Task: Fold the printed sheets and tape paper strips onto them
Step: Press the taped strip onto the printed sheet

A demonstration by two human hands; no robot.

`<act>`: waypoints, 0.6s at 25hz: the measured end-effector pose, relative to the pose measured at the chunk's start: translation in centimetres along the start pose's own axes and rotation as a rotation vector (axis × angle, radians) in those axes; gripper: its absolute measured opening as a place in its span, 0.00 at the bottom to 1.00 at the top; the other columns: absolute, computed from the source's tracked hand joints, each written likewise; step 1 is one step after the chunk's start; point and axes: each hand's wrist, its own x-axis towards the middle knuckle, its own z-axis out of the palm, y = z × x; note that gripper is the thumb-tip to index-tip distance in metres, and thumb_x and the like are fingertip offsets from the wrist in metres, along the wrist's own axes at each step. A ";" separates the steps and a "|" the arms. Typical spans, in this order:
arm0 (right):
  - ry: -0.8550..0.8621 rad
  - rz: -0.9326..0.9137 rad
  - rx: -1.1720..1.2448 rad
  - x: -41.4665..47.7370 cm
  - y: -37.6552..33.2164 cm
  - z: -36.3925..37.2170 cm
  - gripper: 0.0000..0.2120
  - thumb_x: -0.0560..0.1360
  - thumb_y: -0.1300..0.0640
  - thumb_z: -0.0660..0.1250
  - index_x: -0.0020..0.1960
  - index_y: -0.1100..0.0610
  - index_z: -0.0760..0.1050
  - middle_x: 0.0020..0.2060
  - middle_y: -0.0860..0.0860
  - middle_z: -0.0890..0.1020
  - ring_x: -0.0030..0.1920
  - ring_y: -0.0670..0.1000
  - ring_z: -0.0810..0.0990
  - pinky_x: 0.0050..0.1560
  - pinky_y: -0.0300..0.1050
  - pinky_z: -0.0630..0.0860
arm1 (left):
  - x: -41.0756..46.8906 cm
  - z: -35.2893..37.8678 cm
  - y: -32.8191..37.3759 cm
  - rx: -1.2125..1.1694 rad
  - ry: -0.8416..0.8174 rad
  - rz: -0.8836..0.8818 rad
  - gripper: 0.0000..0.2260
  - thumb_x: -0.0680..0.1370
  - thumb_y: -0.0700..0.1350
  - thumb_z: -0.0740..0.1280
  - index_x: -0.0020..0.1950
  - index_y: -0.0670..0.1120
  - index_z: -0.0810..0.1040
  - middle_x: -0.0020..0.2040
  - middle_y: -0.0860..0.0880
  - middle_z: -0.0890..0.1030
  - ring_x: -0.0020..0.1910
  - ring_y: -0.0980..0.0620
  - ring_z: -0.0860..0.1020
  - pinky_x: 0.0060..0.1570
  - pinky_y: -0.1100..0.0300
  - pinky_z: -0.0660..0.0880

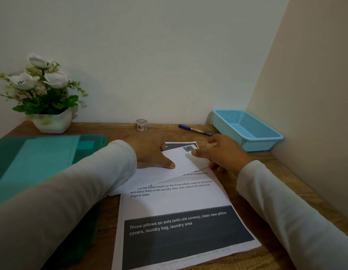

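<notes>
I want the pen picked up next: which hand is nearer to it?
Right. The right hand sits just below the pen; the left hand presses the folded sheet farther left.

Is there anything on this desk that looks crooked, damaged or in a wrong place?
Nothing looks damaged or spilled. The folded sheet lies askew across the top of the flat printed sheet, its edges not lined up with it, while the left hand presses it down. The pen lies loose beside the blue basket.

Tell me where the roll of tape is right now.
In the head view, the tape roll stands at the back of the desk against the wall, between the flower pot on the left and the pen on the right.
</notes>
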 end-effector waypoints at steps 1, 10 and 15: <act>0.004 0.001 -0.035 0.0 0.0 0.0 0.35 0.73 0.40 0.76 0.72 0.54 0.69 0.43 0.54 0.85 0.41 0.52 0.85 0.44 0.49 0.83 | 0.0 0.1 0.0 0.005 0.012 0.007 0.28 0.72 0.66 0.72 0.65 0.50 0.74 0.53 0.54 0.76 0.51 0.52 0.75 0.51 0.58 0.74; -0.145 0.108 0.465 0.5 1.6 -0.9 0.22 0.75 0.44 0.74 0.56 0.62 0.81 0.49 0.59 0.88 0.29 0.48 0.75 0.27 0.40 0.66 | -0.1 0.2 0.2 -0.013 0.006 0.030 0.26 0.74 0.64 0.72 0.64 0.49 0.75 0.55 0.53 0.77 0.51 0.52 0.75 0.42 0.62 0.70; -0.200 0.099 0.472 0.8 1.7 -0.7 0.25 0.77 0.40 0.71 0.58 0.62 0.79 0.47 0.58 0.88 0.29 0.49 0.77 0.25 0.40 0.67 | 0.4 0.6 -0.3 -0.116 -0.008 0.105 0.25 0.75 0.60 0.72 0.68 0.51 0.74 0.45 0.59 0.73 0.43 0.59 0.72 0.39 0.64 0.66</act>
